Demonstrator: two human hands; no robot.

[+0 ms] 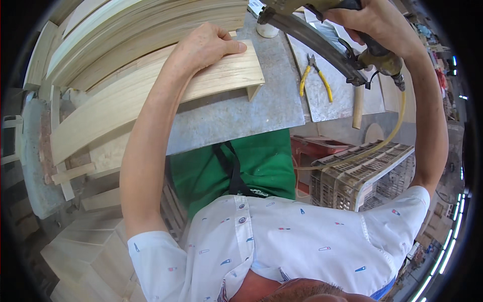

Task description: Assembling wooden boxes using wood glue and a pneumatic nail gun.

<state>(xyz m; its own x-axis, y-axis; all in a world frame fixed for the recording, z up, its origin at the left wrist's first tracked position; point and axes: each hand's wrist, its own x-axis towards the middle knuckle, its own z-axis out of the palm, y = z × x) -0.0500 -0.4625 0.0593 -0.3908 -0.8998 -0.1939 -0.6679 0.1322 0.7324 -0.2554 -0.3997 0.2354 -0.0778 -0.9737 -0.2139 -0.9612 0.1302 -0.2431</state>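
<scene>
My left hand grips a long pale wooden board near its right end. Its thumb lies on the top face and the fingers curl over the far edge, partly hidden. A short upright piece joins the board beneath its right end. My right hand is closed round the handle of a pneumatic nail gun, held up to the right of the board and apart from it. A yellowish air hose runs down from the gun's handle.
Stacked boards lie beyond the left hand. On the grey worktable are yellow-handled pliers, a wooden-handled tool and a white cup. A plastic crate stands below on the right, the hose passing over it.
</scene>
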